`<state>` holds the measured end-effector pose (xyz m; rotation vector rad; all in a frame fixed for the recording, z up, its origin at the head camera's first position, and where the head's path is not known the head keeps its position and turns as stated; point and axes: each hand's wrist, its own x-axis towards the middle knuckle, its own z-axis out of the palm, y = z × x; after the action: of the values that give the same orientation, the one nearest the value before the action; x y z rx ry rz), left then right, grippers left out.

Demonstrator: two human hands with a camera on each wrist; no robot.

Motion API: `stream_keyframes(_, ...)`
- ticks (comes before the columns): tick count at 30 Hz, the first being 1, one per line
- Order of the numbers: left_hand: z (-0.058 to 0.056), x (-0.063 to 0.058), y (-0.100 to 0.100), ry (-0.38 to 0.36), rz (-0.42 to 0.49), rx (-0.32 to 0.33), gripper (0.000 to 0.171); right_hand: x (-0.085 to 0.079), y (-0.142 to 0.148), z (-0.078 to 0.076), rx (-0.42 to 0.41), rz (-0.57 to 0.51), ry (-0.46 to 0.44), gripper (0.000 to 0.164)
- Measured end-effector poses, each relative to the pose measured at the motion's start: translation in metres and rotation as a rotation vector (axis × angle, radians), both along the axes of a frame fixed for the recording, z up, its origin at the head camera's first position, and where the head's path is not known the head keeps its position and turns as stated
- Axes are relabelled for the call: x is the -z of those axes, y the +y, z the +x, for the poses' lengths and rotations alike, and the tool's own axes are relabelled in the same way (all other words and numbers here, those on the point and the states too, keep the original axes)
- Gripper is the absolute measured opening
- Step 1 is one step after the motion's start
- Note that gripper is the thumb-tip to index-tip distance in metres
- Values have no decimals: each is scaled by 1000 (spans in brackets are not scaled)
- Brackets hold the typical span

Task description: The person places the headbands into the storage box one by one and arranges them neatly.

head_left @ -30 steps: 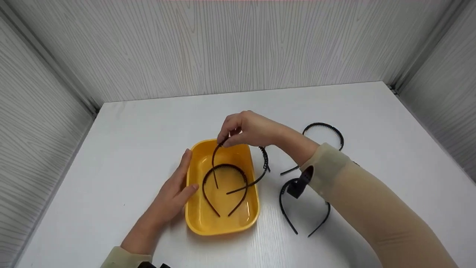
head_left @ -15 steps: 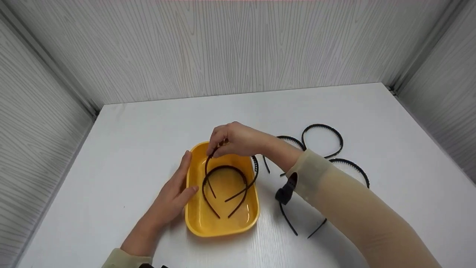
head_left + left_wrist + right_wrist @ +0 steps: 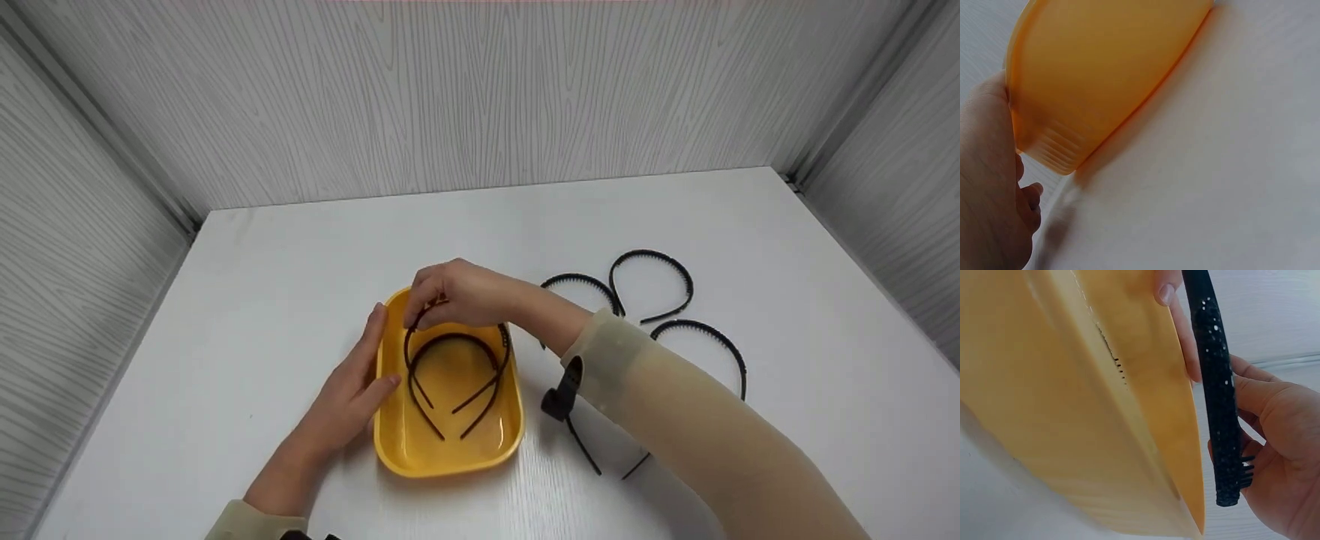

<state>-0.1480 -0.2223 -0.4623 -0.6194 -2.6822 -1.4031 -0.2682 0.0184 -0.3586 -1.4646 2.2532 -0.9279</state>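
Note:
My right hand (image 3: 465, 292) pinches the top of a black toothed headband (image 3: 506, 351) over the far half of a yellow basin (image 3: 450, 459). Its two legs slant down into the basin, crossing in view a second black headband (image 3: 480, 421) that lies on the bottom. My left hand (image 3: 349, 390) holds the basin's left side, thumb over the rim and fingers along the outer wall. In the right wrist view the held headband (image 3: 1219, 399) stands out beside the basin wall, its comb teeth showing near one end.
Several more black headbands lie on the white table to the right, among them one at the back (image 3: 688, 279) and one nearer (image 3: 727, 345). Another headband (image 3: 583, 448) is partly hidden under my right forearm. Wood-grain panels (image 3: 480, 97) rise behind and at both sides.
My right hand has moved left, nearer and lower, bringing the headband from across the basin's right rim to inside the basin. My left hand and the basin have stayed put.

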Motion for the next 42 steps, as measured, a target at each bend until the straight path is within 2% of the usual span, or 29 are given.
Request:
stream_keyframes(29, 2, -1, 0, 23, 43, 30, 81, 23, -18, 5, -53, 169, 123, 17)
stream_keyframes(42, 1, 0, 0, 14, 31, 24, 82, 32, -21, 4, -66, 199, 120, 19)
